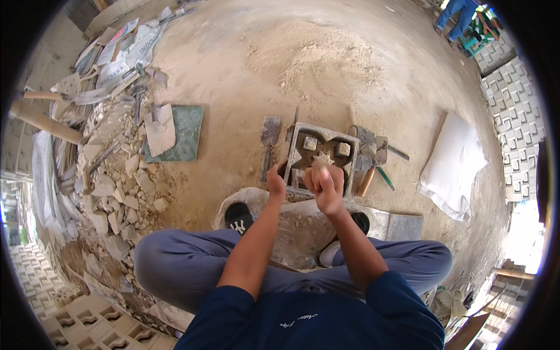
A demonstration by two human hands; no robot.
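Observation:
On the ground between my feet stands a grey rectangular block mould, with square pegs and curved walls inside. A pale, dusty, star-shaped centre shows in it. My left hand grips the mould's left wall near its front corner, the fingers curled at the edge. Over the mould's near half, my right hand is closed in a fist; what it holds, if anything, is hidden. A flat trowel lies just left of the mould. To the right, a wooden-handled tool lies beside other dusty tools.
Broken pale rubble is heaped at left, near a green board with a scraper on it. Beyond the mould spreads loose sandy powder. A white sack lies at right, before stacked patterned blocks. Another person is at far right.

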